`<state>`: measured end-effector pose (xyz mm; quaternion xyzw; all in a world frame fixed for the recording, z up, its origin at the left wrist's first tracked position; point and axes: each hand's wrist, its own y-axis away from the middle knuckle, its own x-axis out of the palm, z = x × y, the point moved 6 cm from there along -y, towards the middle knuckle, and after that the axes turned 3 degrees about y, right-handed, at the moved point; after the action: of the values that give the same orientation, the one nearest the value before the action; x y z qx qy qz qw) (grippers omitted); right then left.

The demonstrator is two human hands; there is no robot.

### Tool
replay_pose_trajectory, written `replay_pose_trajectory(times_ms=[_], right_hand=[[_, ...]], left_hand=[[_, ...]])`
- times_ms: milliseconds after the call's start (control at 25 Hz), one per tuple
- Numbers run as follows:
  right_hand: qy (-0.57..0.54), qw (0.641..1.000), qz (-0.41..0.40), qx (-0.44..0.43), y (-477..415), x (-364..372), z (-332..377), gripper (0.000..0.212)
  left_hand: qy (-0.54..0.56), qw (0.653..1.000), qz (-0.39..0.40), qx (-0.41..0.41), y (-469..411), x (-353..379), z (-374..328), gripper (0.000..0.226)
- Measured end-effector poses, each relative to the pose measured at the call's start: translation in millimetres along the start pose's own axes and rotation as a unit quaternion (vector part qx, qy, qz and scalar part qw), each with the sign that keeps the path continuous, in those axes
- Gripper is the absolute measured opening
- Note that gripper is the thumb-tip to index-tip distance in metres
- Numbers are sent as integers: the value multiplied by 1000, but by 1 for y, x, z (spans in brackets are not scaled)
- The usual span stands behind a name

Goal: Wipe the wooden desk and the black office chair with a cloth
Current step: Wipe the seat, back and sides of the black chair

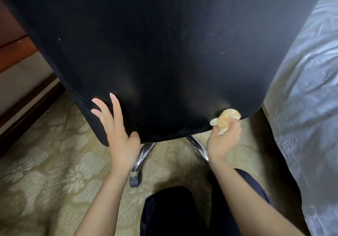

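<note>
Dim indoor light. The broad black fabric chair back [155, 52] swallows detail, with a faint sheen near its lower edge. Glare streaks the curved chrome chair legs [144, 153]. The crumpled pale orange cloth [225, 119] and the right hand [225, 141] gripping it are motion-blurred; the pale bedsheet [307, 89] at right bows and smears.

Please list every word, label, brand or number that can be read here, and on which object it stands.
There are none. The black office chair, the cloth in the right hand, the carpet and the bed cover carry no readable text.
</note>
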<state>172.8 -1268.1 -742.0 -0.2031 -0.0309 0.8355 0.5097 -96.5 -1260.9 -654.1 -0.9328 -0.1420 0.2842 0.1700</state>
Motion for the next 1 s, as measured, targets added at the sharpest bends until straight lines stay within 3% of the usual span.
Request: replay_pose_trajectory(times_ms=[80, 160, 280, 360, 440, 560, 640, 720, 840, 1000], right_hand=[[2, 997, 43, -64, 42, 12, 12, 23], [-1, 980, 141, -141, 88, 32, 24, 29], [48, 908, 265, -319, 146, 55, 49, 48], [76, 873, 282, -390, 152, 60, 56, 48], [90, 866, 268, -412, 136, 60, 53, 57], [80, 886, 218, -401, 106, 43, 42, 63], [68, 904, 190, -376, 79, 29, 37, 58], [76, 932, 157, -316, 37, 20, 27, 35], [33, 977, 82, -196, -28, -1, 14, 12], [-134, 989, -44, -39, -86, -27, 27, 36]], left_hand=[[1, 1000, 3, 3, 1, 0, 1, 109], [4, 1000, 7, 10, 3, -1, 1, 111], [20, 1000, 19, 16, 6, -7, 2, 117], [44, 999, 18, 10, 9, -16, 3, 117], [58, 998, -25, 15, 13, -31, 4, 109], [57, 989, -126, -59, 13, -49, 23, 95], [100, 976, -108, -164, 10, -44, 44, 93], [154, 964, -46, -214, 11, -32, 59, 91], [182, 963, -13, -197, 17, -22, 67, 91], [176, 967, -21, -183, 17, -21, 65, 94]])
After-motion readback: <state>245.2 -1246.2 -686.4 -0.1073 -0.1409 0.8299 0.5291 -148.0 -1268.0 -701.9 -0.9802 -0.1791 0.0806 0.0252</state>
